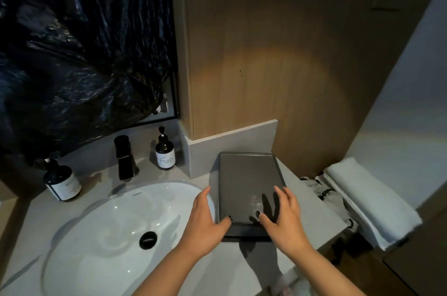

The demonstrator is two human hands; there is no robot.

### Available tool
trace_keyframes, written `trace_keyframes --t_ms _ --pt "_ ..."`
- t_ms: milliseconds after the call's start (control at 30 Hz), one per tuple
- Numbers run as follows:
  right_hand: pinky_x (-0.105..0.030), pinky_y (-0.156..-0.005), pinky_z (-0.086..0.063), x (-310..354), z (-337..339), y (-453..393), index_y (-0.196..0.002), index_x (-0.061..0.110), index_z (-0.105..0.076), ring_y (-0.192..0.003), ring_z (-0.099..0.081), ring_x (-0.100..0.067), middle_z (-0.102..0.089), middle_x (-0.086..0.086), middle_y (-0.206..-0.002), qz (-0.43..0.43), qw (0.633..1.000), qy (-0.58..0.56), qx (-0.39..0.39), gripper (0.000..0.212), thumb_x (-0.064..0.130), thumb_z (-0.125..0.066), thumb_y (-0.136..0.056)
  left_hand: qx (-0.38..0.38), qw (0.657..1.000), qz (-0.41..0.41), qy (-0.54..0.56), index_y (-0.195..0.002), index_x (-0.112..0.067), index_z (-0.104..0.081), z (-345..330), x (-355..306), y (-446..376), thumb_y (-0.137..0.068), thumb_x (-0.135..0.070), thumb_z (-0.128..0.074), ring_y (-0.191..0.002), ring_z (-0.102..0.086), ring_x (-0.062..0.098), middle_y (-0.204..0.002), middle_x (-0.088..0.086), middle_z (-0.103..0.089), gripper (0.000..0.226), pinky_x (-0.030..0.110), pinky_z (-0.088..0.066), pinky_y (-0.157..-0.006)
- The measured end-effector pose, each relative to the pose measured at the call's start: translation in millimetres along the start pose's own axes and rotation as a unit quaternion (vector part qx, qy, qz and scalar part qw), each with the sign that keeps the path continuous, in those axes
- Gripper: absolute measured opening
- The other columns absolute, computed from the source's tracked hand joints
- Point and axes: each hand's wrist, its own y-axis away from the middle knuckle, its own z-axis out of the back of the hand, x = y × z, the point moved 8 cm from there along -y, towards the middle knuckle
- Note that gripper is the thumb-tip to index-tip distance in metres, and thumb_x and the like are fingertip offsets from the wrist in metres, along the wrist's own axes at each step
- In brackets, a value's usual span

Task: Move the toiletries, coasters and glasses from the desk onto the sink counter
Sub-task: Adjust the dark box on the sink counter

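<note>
Now settling the tray [249,179] beside the sink [116,230], left hand [205,220] and right hand [284,218] spread flat, gripping nothing; next, back for toiletries.

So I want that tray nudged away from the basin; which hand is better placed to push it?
Left, probably. The left hand is at the tray's basin-side corner, able to push it away. The right hand rests spread on top.

Grey sink counter [169,175] bears dark tray [250,180], two bottles [165,150].
</note>
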Motion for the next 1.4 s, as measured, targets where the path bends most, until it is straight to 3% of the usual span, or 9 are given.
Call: trace_keyframes --t_ms 167,333,500,667,833,933,1033,1233,1400 --pt "-0.039 -0.117 -0.016 -36 27 -8 -0.15 0.019 -0.013 -0.146 -0.001 -0.023 -0.004 -0.004 -0.157 -0.001 0.998 0.015 0.064 0.089 0.037 -0.069 -0.083 0.002 0.998 0.049 0.038 -0.146 -0.025 -0.022 -40 -9 5 -0.081 -0.024 -0.071 -0.131 -0.037 0.014 -0.145 -0.002 -0.032 0.082 0.033 -0.036 -0.111" --pt "-0.032 -0.114 -0.023 -50 32 -17 -0.15 0.016 -0.011 -0.141 -0.021 -0.019 -0.023 -0.001 -0.149 -0.002 0.992 -0.03 0.121 0.099 0.031 -0.076 -0.077 -0.021 0.993 0.086 0.072 -0.145 -0.028 -0.026 -52 0 5 -0.07 -0.037 -0.077 -0.129 -0.045 0.012 -0.141 -0.009 -0.042 0.092 0.036 -0.04 -0.109" --pt "-0.035 -0.107 -0.04 -53 23 -29 -0.134 0.036 -0.034 -0.125 -0.043 -0.012 -0.046 0.016 -0.126 0.019 0.988 -0.056 0.14 0.09 0.039 -0.084 -0.06 -0.006 0.991 0.096 0.093 -0.136 -0.032 -0.035 -54 13 -11 -0.068 -0.034 -0.083 -0.121 -0.054 0.008 -0.129 -0.017 -0.054 0.083 0.032 -0.043 -0.105" --pt "-0.038 -0.101 -0.047 -64 16 -38 -0.128 0.044 -0.036 -0.119 -0.051 -0.008 -0.053 0.016 -0.128 0.013 0.983 -0.102 0.149 0.09 0.048 -0.085 -0.052 0.012 0.993 0.089 0.079 -0.128 -0.036 -0.052 -52 30 -25 -0.052 -0.046 -0.088 -0.108 -0.063 0.006 -0.116 -0.018 -0.067 0.085 0.036 -0.051 -0.097" --pt "-0.02 -0.093 -0.044 -68 16 -45 -0.11 0.057 -0.032 -0.11 -0.052 -0.002 -0.052 0.027 -0.115 0.028 0.982 -0.114 0.15 0.08 0.026 -0.087 -0.062 -0.01 0.994 0.078 0.071 -0.13 -0.033 -0.052 -53 28 -24 -0.057 -0.037 -0.088 -0.108 -0.063 0.006 -0.115 -0.017 -0.066 0.082 0.034 -0.051 -0.098" --pt "-0.026 -0.097 -0.046 -72 20 -49 -0.112 0.059 -0.032 -0.114 -0.052 -0.005 -0.052 0.026 -0.118 0.033 0.978 -0.126 0.162 0.083 0.029 -0.087 -0.058 -0.015 0.995 0.078 0.068 -0.129 -0.032 -0.052 -59 23 -22 -0.058 -0.036 -0.088 -0.107 -0.062 0.004 -0.115 -0.018 -0.066 0.08 0.03 -0.05 -0.098" --pt "-0.033 -0.103 -0.045 -81 27 -61 -0.119 0.058 -0.032 -0.116 -0.053 -0.004 -0.051 0.028 -0.122 0.037 0.973 -0.138 0.179 0.09 0.033 -0.088 -0.053 -0.033 0.995 0.077 0.056 -0.126 -0.031 -0.052 -69 17 -21 -0.057 -0.036 -0.088 -0.105 -0.063 0.003 -0.113 -0.018 -0.066 0.078 0.024 -0.049 -0.096" --pt "-0.021 -0.104 -0.038 -103 46 -89 -0.136 0.042 -0.018 -0.115 -0.047 -0.002 -0.045 0.023 -0.121 0.053 0.958 -0.147 0.24 0.105 0.014 -0.088 -0.062 -0.119 0.986 0.096 0.069 -0.107 -0.044 -0.058 -103 8 -16 -0.046 -0.043 -0.082 -0.091 -0.064 -0.006 -0.096 -0.026 -0.069 0.066 0.015 -0.051 -0.08" --pt "-0.003 -0.083 -0.042 -117 64 -113 -0.137 0.035 -0.021 -0.091 -0.052 0.02 -0.043 0.036 -0.107 0.062 0.943 -0.159 0.287 0.102 -0.001 -0.083 -0.065 -0.168 0.98 0.084 0.061 -0.106 -0.042 -0.056 -137 -9 -16 -0.046 -0.044 -0.077 -0.09 -0.061 -0.013 -0.092 -0.029 -0.067 0.064 0.007 -0.047 -0.074"
